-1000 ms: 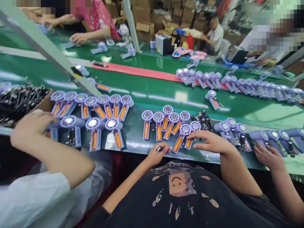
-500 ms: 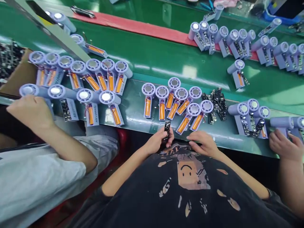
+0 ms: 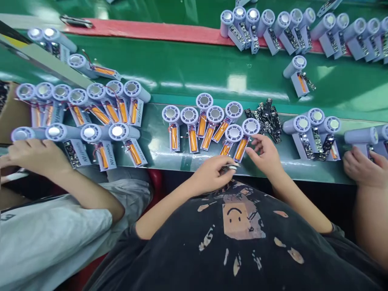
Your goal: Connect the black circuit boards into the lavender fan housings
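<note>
My left hand (image 3: 214, 173) is closed on a small dark circuit board (image 3: 230, 166) in front of my shirt, at the table's front edge. Beside the rightmost fan unit (image 3: 241, 148) of the middle group, my right hand (image 3: 266, 157) has its thumb and fingers apart, with nothing seen between them. That unit is lilac with a round head and an orange part in its open handle. Several similar units (image 3: 173, 137) lie to its left. A pile of dark circuit boards (image 3: 268, 119) lies just behind my right hand.
At the left, a person's hand (image 3: 36, 155) is near rows of lilac units (image 3: 101, 155). Another person's hand (image 3: 365, 167) touches a unit at the right. More units (image 3: 298, 76) stand on the green belt (image 3: 182, 64) and its red strip (image 3: 151, 30).
My right hand has moved forward to the rightmost unit of the middle group. My left hand has turned and lowered the board, which now shows edge-on. The view has shifted.
</note>
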Demonstrator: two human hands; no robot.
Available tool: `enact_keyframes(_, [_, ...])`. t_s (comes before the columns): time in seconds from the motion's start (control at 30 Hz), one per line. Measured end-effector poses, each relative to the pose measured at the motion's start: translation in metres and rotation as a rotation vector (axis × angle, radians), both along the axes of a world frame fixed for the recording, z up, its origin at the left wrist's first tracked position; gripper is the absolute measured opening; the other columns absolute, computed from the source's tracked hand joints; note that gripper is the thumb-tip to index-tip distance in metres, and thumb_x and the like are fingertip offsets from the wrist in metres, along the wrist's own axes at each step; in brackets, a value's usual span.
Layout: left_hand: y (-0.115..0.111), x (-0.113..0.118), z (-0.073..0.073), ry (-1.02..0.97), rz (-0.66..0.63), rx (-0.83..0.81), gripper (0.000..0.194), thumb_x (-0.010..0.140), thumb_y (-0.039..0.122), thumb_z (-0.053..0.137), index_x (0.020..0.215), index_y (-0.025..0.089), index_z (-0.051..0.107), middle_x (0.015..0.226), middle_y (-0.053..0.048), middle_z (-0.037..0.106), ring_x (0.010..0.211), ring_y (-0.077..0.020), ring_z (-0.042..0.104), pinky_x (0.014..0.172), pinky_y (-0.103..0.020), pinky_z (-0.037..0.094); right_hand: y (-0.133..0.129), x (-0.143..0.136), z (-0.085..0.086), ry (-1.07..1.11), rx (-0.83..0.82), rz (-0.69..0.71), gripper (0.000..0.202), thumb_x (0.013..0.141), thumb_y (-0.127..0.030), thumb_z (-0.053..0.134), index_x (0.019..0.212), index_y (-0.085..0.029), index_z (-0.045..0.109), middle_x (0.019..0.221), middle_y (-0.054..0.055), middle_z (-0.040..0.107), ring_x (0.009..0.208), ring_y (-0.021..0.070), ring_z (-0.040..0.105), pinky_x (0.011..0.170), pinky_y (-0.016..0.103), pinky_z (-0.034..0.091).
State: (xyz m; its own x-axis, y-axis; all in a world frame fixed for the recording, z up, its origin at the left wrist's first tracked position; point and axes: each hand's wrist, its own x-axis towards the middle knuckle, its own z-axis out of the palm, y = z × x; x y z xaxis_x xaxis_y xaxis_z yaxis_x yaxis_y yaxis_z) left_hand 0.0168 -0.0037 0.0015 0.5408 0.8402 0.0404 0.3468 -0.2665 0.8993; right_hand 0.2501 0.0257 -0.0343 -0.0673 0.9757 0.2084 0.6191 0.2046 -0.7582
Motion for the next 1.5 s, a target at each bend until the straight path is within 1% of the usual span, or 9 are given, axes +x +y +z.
enact_keyframes(0.13, [0.009,0.021,0.001,0.465,-0.154,0.411,0.021,0.096,0.02,0.046,0.106,0.015,0.064,0.111,-0.01,0.07,0.081,-0.0179,0.066,0.062,-0.027,0.045,0.002,-0.01,-0.004,0.037,0.014,0.013,0.016,0.086,-0.031,0.061,0.098,-0.022,0.066,0.086,0.004,0.064,0.07,0.0158,0.055,0.07,0.034,0.048])
enact_keyframes(0.23, [0.013,0.027,-0.003,0.654,-0.148,0.518,0.022,0.097,0.02,0.046,0.111,0.015,0.063,0.129,-0.012,0.065,0.074,-0.0161,0.066,0.056,-0.027,0.044,0.002,-0.007,-0.003,0.159,-0.016,-0.001,0.012,0.088,-0.033,0.059,0.084,-0.024,0.066,0.081,0.003,0.066,0.074,0.0171,0.058,0.073,0.035,0.048])
enact_keyframes(0.47, [0.017,0.026,-0.002,0.423,-0.094,0.312,0.02,0.093,0.018,0.057,0.111,0.019,0.065,0.111,-0.005,0.072,0.102,-0.0195,0.068,0.079,-0.029,0.055,-0.008,0.004,0.0,0.888,-0.392,-0.023,0.034,0.074,-0.05,0.078,0.074,-0.023,0.059,0.064,-0.004,0.052,0.061,0.0104,0.048,0.061,0.026,0.042])
enact_keyframes(0.87, [0.032,0.053,0.009,0.561,-0.02,0.297,0.025,0.096,0.014,0.051,0.114,0.018,0.068,0.111,-0.008,0.073,0.099,-0.021,0.069,0.078,-0.03,0.053,-0.03,0.005,0.02,1.385,-0.789,-0.103,0.029,0.073,-0.037,0.077,0.085,-0.024,0.054,0.067,-0.007,0.049,0.057,0.0076,0.045,0.057,0.024,0.043])
enact_keyframes(1.0, [0.045,0.054,0.011,0.53,0.032,0.163,0.02,0.093,0.018,0.059,0.109,0.019,0.071,0.1,-0.006,0.075,0.095,-0.022,0.068,0.08,-0.032,0.052,-0.039,0.008,0.009,1.218,-0.57,-0.138,0.039,0.075,-0.036,0.073,0.107,-0.03,0.052,0.083,-0.005,0.054,0.065,0.01,0.049,0.065,0.028,0.048])
enact_keyframes(1.13, [0.046,0.055,0.008,0.573,0.097,0.186,0.014,0.09,0.022,0.064,0.1,0.019,0.073,0.094,-0.006,0.075,0.09,-0.0221,0.068,0.077,-0.033,0.05,-0.045,0.008,-0.003,0.59,-0.276,-0.013,0.055,0.07,-0.026,0.078,0.12,-0.03,0.054,0.1,0.001,0.054,0.071,0.0121,0.054,0.069,0.032,0.052])
enact_keyframes(1.27, [0.037,0.059,0.0,0.527,0.144,0.26,0.01,0.089,0.024,0.066,0.096,0.021,0.073,0.093,-0.004,0.077,0.089,-0.0195,0.069,0.075,-0.029,0.05,-0.036,0.011,-0.003,0.223,-0.073,0.046,0.026,0.083,-0.022,0.064,0.108,-0.025,0.065,0.097,0.005,0.061,0.081,0.0173,0.058,0.075,0.037,0.053])
enact_keyframes(1.37, [0.034,0.062,-0.006,0.44,0.149,0.25,0.008,0.085,0.018,0.068,0.091,0.02,0.073,0.091,-0.003,0.077,0.087,-0.0179,0.069,0.078,-0.028,0.051,-0.026,0.014,0.002,0.313,-0.108,0.023,0.007,0.085,-0.028,0.064,0.089,-0.023,0.068,0.083,0.003,0.063,0.078,0.0177,0.061,0.075,0.036,0.053])
enact_keyframes(1.5, [0.037,0.065,-0.008,0.251,0.217,0.07,0.008,0.08,0.015,0.069,0.086,0.019,0.072,0.082,-0.001,0.075,0.075,-0.015,0.067,0.072,-0.027,0.052,-0.017,0.016,0.003,0.87,-0.479,-0.013,0.028,0.074,-0.044,0.08,0.081,-0.022,0.064,0.068,-0.002,0.063,0.06,0.012,0.059,0.061,0.03,0.053])
